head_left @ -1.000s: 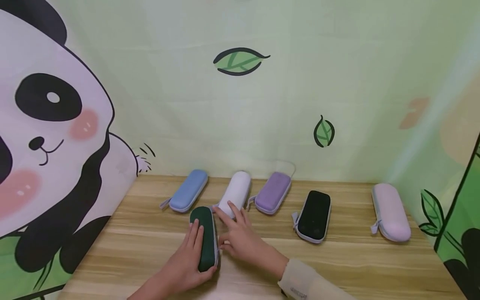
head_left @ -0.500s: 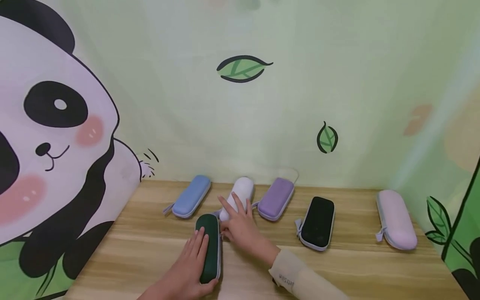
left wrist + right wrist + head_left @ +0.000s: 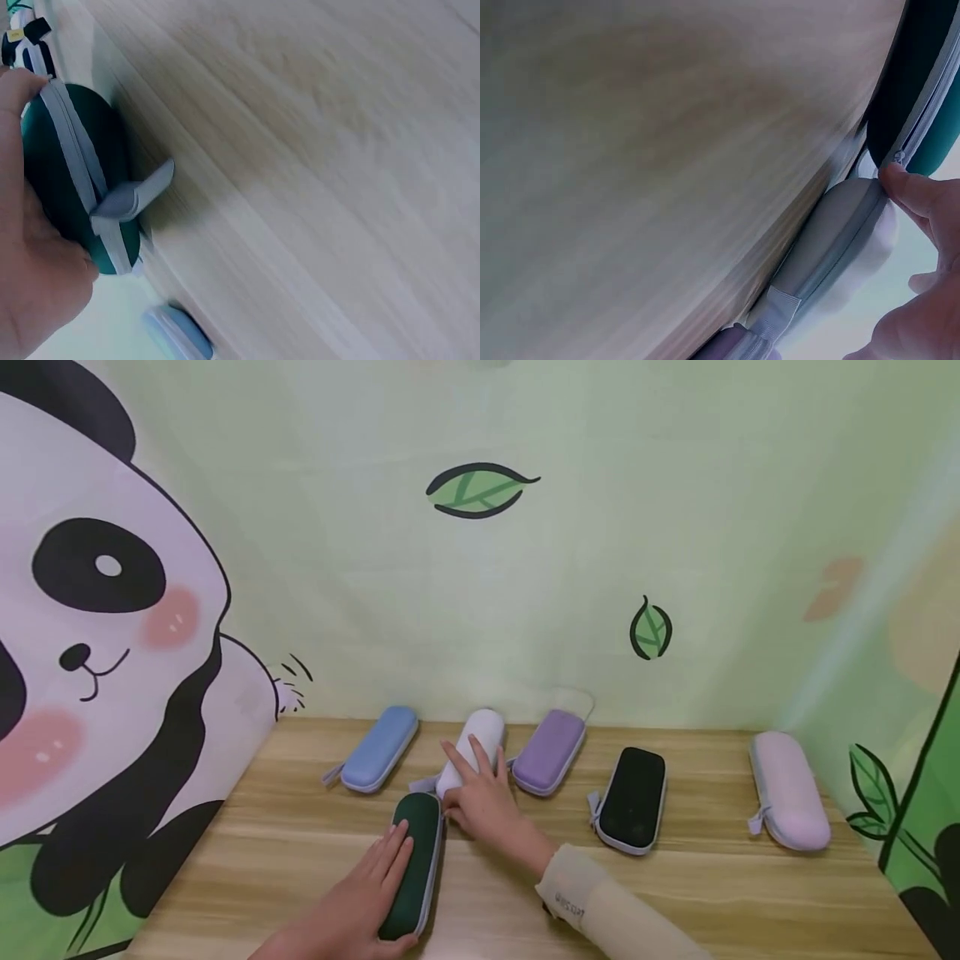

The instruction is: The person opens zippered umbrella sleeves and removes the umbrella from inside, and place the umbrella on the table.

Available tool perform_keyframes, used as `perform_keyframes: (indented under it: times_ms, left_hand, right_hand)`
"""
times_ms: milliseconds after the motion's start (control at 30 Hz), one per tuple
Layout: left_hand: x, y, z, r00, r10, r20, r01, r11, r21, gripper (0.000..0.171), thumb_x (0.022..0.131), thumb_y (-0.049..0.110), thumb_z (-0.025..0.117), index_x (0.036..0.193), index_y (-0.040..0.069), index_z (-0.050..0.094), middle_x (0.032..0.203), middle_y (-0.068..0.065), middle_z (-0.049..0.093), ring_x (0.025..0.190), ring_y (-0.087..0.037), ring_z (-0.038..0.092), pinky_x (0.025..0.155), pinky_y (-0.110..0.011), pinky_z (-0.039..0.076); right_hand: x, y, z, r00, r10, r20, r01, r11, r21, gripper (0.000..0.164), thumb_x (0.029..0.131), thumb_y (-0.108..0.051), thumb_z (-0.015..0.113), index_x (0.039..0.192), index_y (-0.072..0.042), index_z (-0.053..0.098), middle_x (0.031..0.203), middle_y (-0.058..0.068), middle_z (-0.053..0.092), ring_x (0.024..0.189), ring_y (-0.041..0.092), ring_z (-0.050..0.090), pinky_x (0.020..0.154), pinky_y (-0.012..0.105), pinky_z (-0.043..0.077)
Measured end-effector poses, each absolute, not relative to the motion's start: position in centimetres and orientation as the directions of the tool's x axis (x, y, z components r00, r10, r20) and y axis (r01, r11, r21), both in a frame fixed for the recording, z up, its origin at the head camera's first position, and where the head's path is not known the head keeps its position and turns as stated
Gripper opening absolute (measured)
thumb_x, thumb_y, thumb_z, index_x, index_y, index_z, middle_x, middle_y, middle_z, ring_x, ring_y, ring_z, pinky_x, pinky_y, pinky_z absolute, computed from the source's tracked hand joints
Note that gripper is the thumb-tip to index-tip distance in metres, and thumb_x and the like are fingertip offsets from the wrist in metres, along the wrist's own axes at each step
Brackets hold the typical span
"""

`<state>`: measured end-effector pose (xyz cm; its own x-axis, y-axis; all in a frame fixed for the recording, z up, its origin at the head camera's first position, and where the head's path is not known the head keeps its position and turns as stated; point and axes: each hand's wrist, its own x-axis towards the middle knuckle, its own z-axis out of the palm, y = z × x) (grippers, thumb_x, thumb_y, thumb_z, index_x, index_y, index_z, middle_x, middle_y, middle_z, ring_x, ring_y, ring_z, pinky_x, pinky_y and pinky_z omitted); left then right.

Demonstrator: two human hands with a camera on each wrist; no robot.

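Observation:
A dark green zip case (image 3: 422,835) lies lengthwise on the table, with a grey zip band along its right side. My left hand (image 3: 356,889) holds it, fingers laid over the top and left side, thumb at the near end. At its far right corner, my right hand (image 3: 483,806) pinches the zip slider (image 3: 899,157) between thumb and finger, the other fingers spread above a white case (image 3: 480,731). A grey fabric tab (image 3: 142,196) sticks out from the green case in the left wrist view.
Along the back of the wooden table (image 3: 300,827) lie a blue case (image 3: 381,747) and a purple case (image 3: 550,752). Further right are a black case (image 3: 633,797) and a pink case (image 3: 791,789). A panda-printed cloth (image 3: 360,568) hangs behind.
My right hand has slid away from me along the green case's right side to its far end. The case has turned slightly, its near end shifting left, with my left hand still on it.

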<state>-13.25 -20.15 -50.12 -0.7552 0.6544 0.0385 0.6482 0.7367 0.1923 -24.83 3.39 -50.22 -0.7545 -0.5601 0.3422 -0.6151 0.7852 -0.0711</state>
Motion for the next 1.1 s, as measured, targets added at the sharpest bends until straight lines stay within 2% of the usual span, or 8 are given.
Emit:
perform_keyframes:
  times_ms: [100,167,267,400,600,800,933,1100]
  left_hand:
    - [-13.2,-20.3,-49.9,-0.744,0.668,0.021,0.658,0.727,0.198,0.109,0.091,0.069,0.059,0.161,-0.002,0.016,0.169,-0.022,0.002,0.155,-0.036,0.009,0.124,-0.035,0.01]
    - [-13.2,-20.1,-49.7,-0.743,0.669,0.008,0.655,0.725,0.211,0.109,0.091,0.068,0.06,0.161,-0.002,0.015,0.169,-0.022,0.0,0.155,-0.038,0.008,0.121,-0.047,0.023]
    - [-13.2,-19.7,-49.4,-0.75,0.662,-0.011,0.64,0.729,0.241,0.108,0.091,0.063,0.063,0.16,-0.004,0.016,0.168,-0.024,-0.001,0.153,-0.042,0.009,0.114,-0.055,0.034]
    - [-13.1,-19.1,-48.9,-0.79,0.611,-0.042,0.576,0.765,0.289,0.103,0.092,0.058,0.063,0.16,-0.005,0.017,0.168,-0.024,0.001,0.153,-0.043,0.01,0.114,-0.055,0.034]
    - [-14.3,-17.2,-48.0,-0.9,0.432,-0.061,0.369,0.828,0.421,0.093,0.099,0.045,0.062,0.158,-0.009,0.015,0.166,-0.03,0.004,0.149,-0.051,0.017,0.112,-0.061,0.034]
    - [-16.4,-16.3,-48.2,-0.939,0.325,-0.11,0.255,0.876,0.41,0.096,0.099,0.041,0.065,0.156,-0.014,0.012,0.161,-0.039,0.008,0.146,-0.055,0.022,0.109,-0.063,0.036]
    - [-17.3,-15.7,-48.4,-0.934,0.333,-0.127,0.258,0.877,0.406,0.095,0.099,0.036,0.067,0.156,-0.014,0.01,0.159,-0.041,0.011,0.138,-0.057,0.035,0.101,-0.062,0.044]
    - [-17.8,-15.2,-48.4,-0.901,0.432,-0.048,0.404,0.873,0.274,0.09,0.092,0.028,0.077,0.151,-0.017,0.026,0.153,-0.042,0.03,0.124,-0.054,0.053,0.092,-0.059,0.051]
  right_hand:
    - [-24.7,3.7,-50.4,-0.754,-0.558,0.347,-0.617,0.783,-0.081,0.003,0.084,-0.034,0.083,0.086,-0.035,0.081,0.168,0.006,0.025,0.152,0.046,0.015,0.107,0.078,0.022]
    - [-24.6,3.8,-50.3,-0.752,-0.561,0.346,-0.62,0.78,-0.082,0.002,0.085,-0.032,0.082,0.086,-0.033,0.081,0.167,0.006,0.026,0.152,0.046,0.015,0.106,0.078,0.024]
    - [-24.4,4.0,-50.5,-0.75,-0.569,0.338,-0.627,0.774,-0.087,0.003,0.084,-0.03,0.083,0.085,-0.032,0.08,0.166,0.007,0.028,0.151,0.047,0.019,0.104,0.078,0.028]
    - [-23.7,4.1,-50.7,-0.761,-0.56,0.328,-0.622,0.774,-0.12,0.003,0.087,-0.032,0.081,0.085,-0.03,0.079,0.165,0.008,0.031,0.149,0.048,0.023,0.102,0.079,0.03]
    - [-23.0,4.1,-49.8,-0.752,-0.557,0.351,-0.625,0.772,-0.115,0.003,0.087,-0.034,0.081,0.087,-0.031,0.08,0.163,0.006,0.035,0.149,0.046,0.024,0.102,0.077,0.032]
    - [-22.2,3.7,-48.5,-0.736,-0.604,0.306,-0.649,0.758,-0.064,0.005,0.087,-0.037,0.08,0.09,-0.033,0.081,0.164,0.004,0.033,0.149,0.045,0.025,0.103,0.075,0.033]
    - [-21.4,3.8,-48.0,-0.734,-0.625,0.266,-0.661,0.747,-0.069,0.006,0.087,-0.037,0.08,0.09,-0.033,0.08,0.164,0.001,0.032,0.15,0.042,0.025,0.105,0.075,0.032]
    - [-20.8,4.3,-48.1,-0.717,-0.643,0.269,-0.682,0.727,-0.083,0.006,0.086,-0.037,0.08,0.089,-0.031,0.081,0.162,0.0,0.037,0.148,0.041,0.028,0.104,0.075,0.032]
